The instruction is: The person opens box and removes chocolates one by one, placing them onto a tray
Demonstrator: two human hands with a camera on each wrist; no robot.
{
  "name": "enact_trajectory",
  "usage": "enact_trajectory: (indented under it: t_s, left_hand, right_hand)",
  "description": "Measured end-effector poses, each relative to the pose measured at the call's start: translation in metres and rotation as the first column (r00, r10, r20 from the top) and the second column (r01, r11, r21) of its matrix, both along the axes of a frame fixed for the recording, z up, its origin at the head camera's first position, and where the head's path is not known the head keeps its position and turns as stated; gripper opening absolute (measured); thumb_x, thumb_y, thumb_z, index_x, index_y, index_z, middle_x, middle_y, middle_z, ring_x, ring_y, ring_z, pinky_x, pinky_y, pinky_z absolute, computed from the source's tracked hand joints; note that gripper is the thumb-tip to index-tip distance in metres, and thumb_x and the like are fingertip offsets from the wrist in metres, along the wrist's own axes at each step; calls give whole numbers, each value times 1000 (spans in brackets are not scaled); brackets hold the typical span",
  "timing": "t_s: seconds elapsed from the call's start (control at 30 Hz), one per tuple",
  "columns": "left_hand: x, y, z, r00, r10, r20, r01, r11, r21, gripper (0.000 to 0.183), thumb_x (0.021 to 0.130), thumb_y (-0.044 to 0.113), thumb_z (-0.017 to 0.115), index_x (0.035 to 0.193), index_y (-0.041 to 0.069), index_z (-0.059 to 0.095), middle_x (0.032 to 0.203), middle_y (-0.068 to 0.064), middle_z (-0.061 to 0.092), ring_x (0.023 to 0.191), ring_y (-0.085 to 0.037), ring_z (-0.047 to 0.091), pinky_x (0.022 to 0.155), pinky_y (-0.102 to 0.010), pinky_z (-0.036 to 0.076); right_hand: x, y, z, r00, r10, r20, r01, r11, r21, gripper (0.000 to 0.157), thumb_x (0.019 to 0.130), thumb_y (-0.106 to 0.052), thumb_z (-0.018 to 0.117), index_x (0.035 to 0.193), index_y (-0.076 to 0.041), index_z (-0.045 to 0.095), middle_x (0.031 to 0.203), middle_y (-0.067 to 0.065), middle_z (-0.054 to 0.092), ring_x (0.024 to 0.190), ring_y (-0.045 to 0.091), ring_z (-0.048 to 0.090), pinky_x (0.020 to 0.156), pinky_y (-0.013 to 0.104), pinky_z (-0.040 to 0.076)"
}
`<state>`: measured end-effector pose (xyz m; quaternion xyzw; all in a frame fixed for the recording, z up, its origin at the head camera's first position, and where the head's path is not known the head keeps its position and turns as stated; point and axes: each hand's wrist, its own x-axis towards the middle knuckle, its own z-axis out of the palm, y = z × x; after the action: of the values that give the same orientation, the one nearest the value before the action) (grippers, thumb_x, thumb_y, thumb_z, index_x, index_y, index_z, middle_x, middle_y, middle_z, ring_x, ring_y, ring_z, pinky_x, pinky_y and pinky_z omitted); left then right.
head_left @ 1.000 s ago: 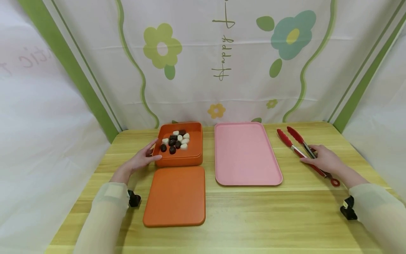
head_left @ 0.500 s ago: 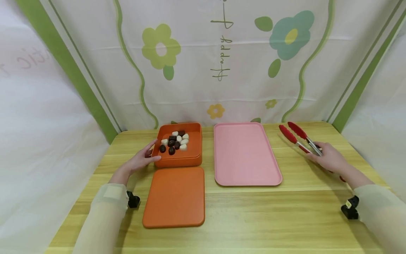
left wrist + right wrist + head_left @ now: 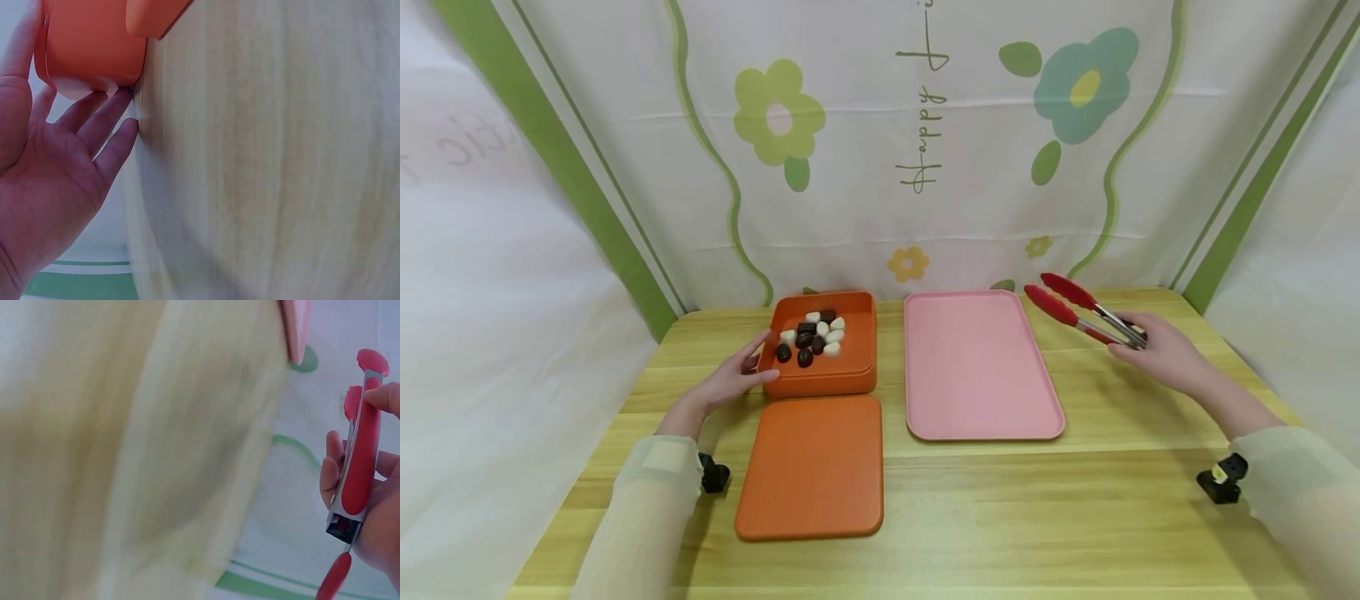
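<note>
In the head view, an orange square box (image 3: 823,385) at the back left holds several dark brown and white candy-like pieces (image 3: 805,329). My left hand (image 3: 730,382) touches its left side with fairly straight fingers, the thumb against the front left corner. The left wrist view shows those fingers (image 3: 112,119) spread along the box wall. On the right, my right hand (image 3: 1168,354) grips red-tipped metal tongs (image 3: 1051,306) in the air, their arms spread and their tips pointing left. Part of the handle is hidden by the hand; more of the tongs (image 3: 362,456) shows in the right wrist view.
A flat orange square lid (image 3: 811,471) lies in front of the box. To the right of the box is a pink rectangular tray (image 3: 981,367). A patterned curtain (image 3: 850,167) rises behind the wooden table (image 3: 985,525).
My right hand has lifted the tongs off the table and swung their tips left toward the tray. My left hand stays at the box.
</note>
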<state>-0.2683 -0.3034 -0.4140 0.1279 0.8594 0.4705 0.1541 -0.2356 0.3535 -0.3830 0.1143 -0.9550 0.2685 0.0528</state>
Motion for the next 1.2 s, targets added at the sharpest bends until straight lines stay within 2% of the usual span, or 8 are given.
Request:
enact_trajectory:
  t_s: [0.1,0.23,0.33,0.63,0.83,1.03,1.2]
  left_hand:
    - [0,0,0,1000,0,-3,0,1000,-2,83,97,27,62,158,20,6,158,-25,10,141,-48,13,110,-61,17]
    - [2,0,0,1000,2,-4,-2,1000,-16,83,97,28,62,158,19,6,158,-25,10,141,-49,13,109,-62,17]
    - [3,0,1,1000,3,-2,-4,1000,-23,84,97,29,62,158,19,5,158,-26,10,141,-49,13,109,-62,17]
    - [3,1,3,1000,-5,-9,5,1000,-8,82,98,27,61,158,19,6,159,-23,8,141,-49,12,109,-62,17]
    - [2,2,2,1000,-3,1,3,1000,-8,83,97,28,62,158,21,6,158,-25,10,141,-48,12,109,-62,17]
    - [1,1,0,1000,-5,-1,5,1000,4,83,97,27,62,158,19,6,158,-26,11,141,-48,11,109,-62,17]
    - [2,1,1,1000,-4,0,4,1000,1,83,98,27,61,158,19,5,158,-26,10,141,-48,12,109,-62,17]
  right_hand:
    - [-2,-9,7,1000,10,14,-10,1000,6,60,92,-22,68,137,11,45,121,36,50,96,42,49,73,49,39]
    - [-4,-21,19,999,45,19,-46,999,5,59,90,-20,71,137,7,47,108,26,56,81,29,51,63,38,40]
    - [-6,-30,25,997,75,8,-75,997,9,60,88,-19,74,137,5,49,102,19,56,75,24,50,59,35,40]
    - [-12,-51,30,978,163,-129,-153,985,86,61,79,-17,81,132,0,58,108,22,61,70,23,46,59,34,37]
    - [-15,-69,32,968,185,-171,-166,979,120,63,74,-29,86,126,-2,64,104,18,65,75,24,51,61,36,40]
    - [-18,-88,32,973,201,-113,-182,971,153,76,68,-47,86,127,-3,65,110,19,66,87,27,58,72,42,46]
    - [-21,-105,32,967,244,-69,-231,960,161,72,71,-40,86,128,-2,64,112,18,67,84,25,58,70,40,45]
